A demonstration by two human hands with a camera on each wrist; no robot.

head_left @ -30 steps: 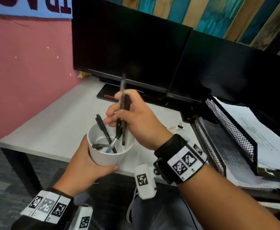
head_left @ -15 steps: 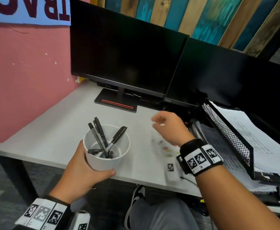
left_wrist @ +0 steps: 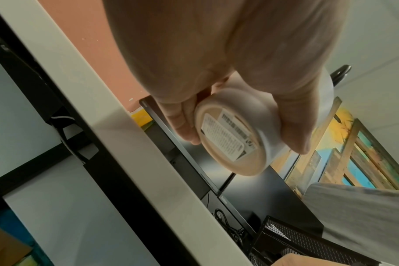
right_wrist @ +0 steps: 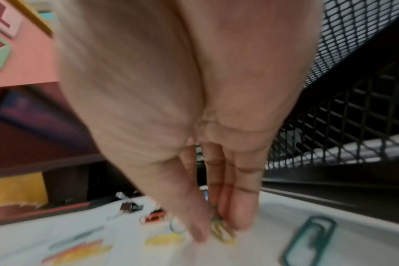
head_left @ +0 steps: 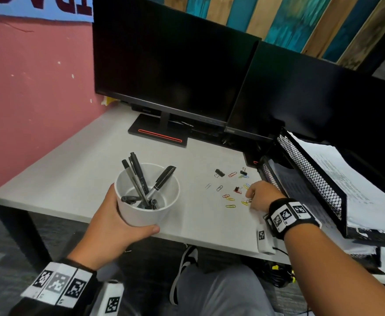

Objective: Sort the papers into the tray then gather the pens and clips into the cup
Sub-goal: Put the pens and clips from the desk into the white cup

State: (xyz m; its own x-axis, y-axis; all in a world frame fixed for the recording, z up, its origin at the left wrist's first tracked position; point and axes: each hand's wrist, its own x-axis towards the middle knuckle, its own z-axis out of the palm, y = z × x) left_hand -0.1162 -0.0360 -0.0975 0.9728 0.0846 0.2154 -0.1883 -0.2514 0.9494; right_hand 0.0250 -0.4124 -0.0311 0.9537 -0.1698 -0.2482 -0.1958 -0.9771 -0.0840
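My left hand [head_left: 118, 224] grips a white cup [head_left: 141, 215] just off the desk's front edge. Several black pens [head_left: 139, 176] stand in it. The left wrist view shows the cup's labelled base [left_wrist: 230, 142] between thumb and fingers. Coloured paper clips [head_left: 230, 199] and small black binder clips [head_left: 219, 172] lie scattered on the white desk [head_left: 73, 169]. My right hand [head_left: 250, 197] is down among them. In the blurred right wrist view its thumb and fingertips [right_wrist: 219, 226] pinch a yellow paper clip [right_wrist: 223, 234]. The black mesh tray [head_left: 312, 179] at the right holds papers [head_left: 337, 169].
Two dark monitors [head_left: 175, 65] stand along the back of the desk, one on a stand with a red stripe [head_left: 159, 135]. A green paper clip [right_wrist: 307, 239] lies right of my fingers, near the tray's mesh wall [right_wrist: 342, 126]. A pink wall [head_left: 27, 99] bounds the left side.
My right hand let go of the pens into the cup, swung right and came down on the clips by the tray. My left hand still holds the cup.
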